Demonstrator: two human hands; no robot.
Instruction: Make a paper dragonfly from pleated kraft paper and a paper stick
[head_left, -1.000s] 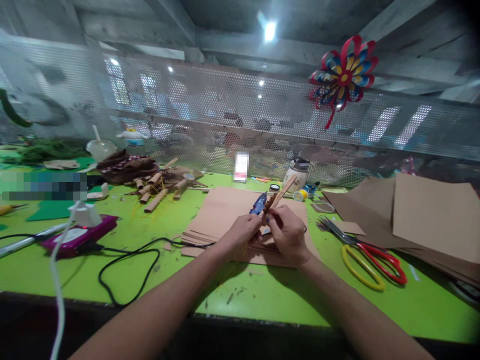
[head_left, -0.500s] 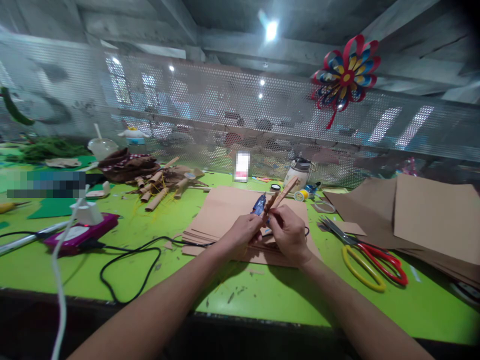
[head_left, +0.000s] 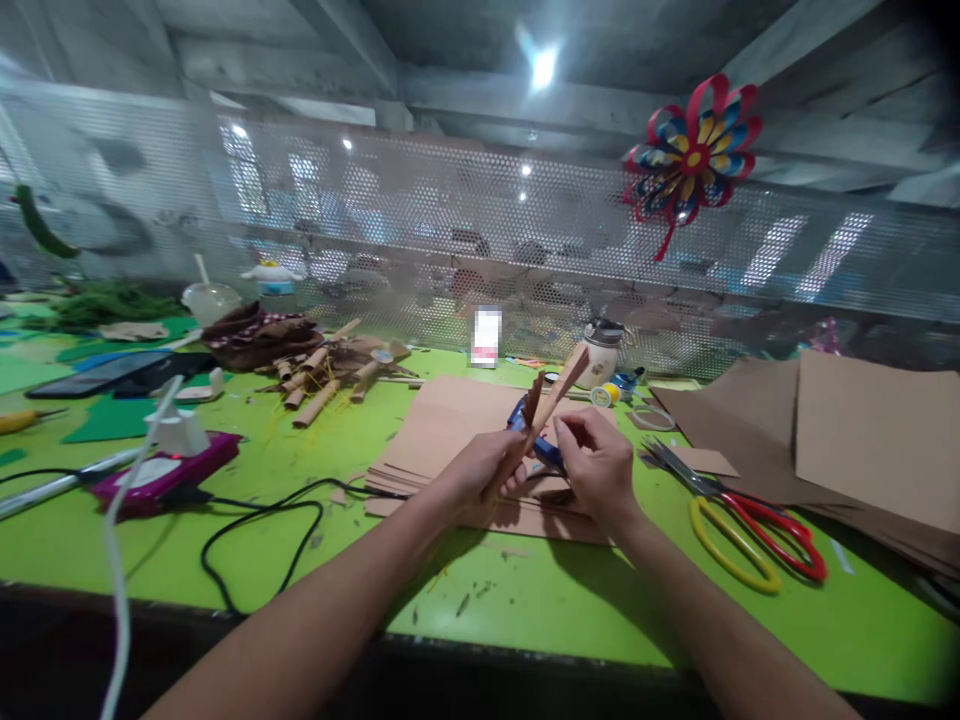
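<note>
My left hand (head_left: 487, 465) is closed around a folded strip of brown cardboard (head_left: 559, 392), which slants up to the right. A darker piece with a jagged edge (head_left: 533, 398) rises beside the strip. To the right of it, my right hand (head_left: 600, 465) is held apart from the strip, thumb and fingertips pinched; whatever may be between them is too small to make out. Partly hidden behind the hands lies a blue tool that looks like a glue gun (head_left: 550, 453), resting on a stack of brown cardboard sheets (head_left: 442, 415).
Scissors (head_left: 739, 520) with yellow and red handles lie at right, near more cardboard (head_left: 877, 440). Cardboard rolls (head_left: 315, 400) tied with yellow thread sit left. A purple power strip (head_left: 169, 475) has a black cable (head_left: 300, 495) running toward the stack. A jar (head_left: 602, 350) stands behind.
My right hand has drawn away from the strip, to the right and slightly down. The strip stays in my left hand, and more of the blue tool now shows between the hands.
</note>
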